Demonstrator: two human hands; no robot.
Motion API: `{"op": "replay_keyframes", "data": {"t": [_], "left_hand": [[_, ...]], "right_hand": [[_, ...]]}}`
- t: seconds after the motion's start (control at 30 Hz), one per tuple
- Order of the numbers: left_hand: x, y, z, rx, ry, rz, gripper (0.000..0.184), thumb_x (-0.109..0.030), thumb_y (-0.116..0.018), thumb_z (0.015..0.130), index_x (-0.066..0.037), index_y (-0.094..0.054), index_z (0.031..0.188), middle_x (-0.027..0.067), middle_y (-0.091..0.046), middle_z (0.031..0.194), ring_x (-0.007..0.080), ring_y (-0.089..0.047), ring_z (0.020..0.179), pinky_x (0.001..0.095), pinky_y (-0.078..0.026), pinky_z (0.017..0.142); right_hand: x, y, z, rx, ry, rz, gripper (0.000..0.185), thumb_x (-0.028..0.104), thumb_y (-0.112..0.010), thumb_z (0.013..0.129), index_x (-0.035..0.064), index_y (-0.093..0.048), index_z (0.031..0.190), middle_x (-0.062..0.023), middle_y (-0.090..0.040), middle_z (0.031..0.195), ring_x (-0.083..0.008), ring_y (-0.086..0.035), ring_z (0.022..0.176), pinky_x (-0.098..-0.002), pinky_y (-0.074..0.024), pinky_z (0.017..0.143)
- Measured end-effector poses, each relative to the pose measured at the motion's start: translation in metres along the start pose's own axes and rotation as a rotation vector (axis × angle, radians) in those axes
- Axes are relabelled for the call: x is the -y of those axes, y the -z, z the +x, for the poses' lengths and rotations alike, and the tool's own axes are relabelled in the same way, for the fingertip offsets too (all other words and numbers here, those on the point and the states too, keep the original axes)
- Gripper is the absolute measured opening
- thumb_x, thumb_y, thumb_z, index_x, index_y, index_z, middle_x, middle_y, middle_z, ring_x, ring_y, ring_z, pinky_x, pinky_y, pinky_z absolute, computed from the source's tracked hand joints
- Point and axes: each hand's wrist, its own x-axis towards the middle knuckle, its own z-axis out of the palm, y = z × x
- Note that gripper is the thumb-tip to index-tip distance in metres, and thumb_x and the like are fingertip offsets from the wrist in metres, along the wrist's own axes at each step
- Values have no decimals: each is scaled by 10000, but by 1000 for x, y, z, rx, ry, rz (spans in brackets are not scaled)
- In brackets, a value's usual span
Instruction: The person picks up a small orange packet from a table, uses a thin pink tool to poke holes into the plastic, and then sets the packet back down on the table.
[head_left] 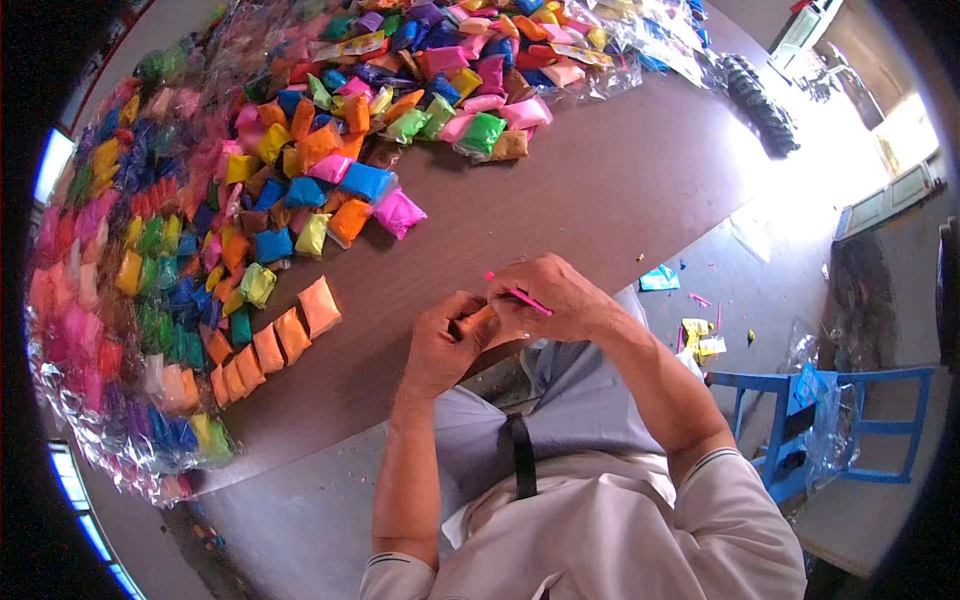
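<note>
Just past the table's near edge, my left hand is closed around a small orange packet, which shows between finger and thumb. My right hand meets it from the other side, its fingers curled. A thin pink stick pokes out through those fingers. Whether the right fingertips also pinch the packet is hidden. Left of my hands, several light-orange packets lie in a slanting row on the brown table.
A large heap of colourful packets covers the table's far and left side, partly in clear plastic bags. A dark bundle lies at the far right end. On the floor stands a blue stool, near scattered scraps and a blue wrapper.
</note>
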Motion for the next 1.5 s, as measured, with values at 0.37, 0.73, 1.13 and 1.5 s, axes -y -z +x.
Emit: {"op": "replay_keyframes", "data": {"t": [0.37, 0.73, 1.13, 1.5], "left_hand": [[13, 1, -2, -11, -23, -72, 338, -343, -690, 853, -15, -609, 870, 63, -635, 828, 123, -561, 774, 263, -451, 701], [3, -2, 2, -35, -107, -41, 328, -332, -692, 858, -14, -618, 896, 59, -639, 816, 114, -568, 779, 262, -457, 698], [-6, -2, 0, -38, 1, -12, 305, -300, -702, 849, -13, -605, 883, 54, -630, 790, 110, -561, 762, 272, -452, 669], [15, -11, -2, 5, -168, 156, 337, -193, -800, 744, -12, -602, 948, 63, -637, 801, 115, -605, 774, 289, -513, 683]], "right_hand": [[2, 19, -11, -312, -411, -66, 176, 181, -637, 814, 15, -594, 775, -179, -596, 756, -313, -597, 680, -387, -458, 613], [-3, 0, -10, -100, -10, 37, 250, 219, -663, 852, -4, -629, 961, -135, -595, 779, -206, -583, 693, -334, -475, 642], [6, -8, -6, -260, 66, -38, 282, 281, -698, 815, 23, -639, 912, -118, -615, 780, -276, -583, 757, -372, -462, 684], [21, -6, 13, -84, 55, -247, 206, 216, -662, 694, 20, -620, 745, -145, -589, 687, -337, -589, 668, -419, -467, 620]]}}
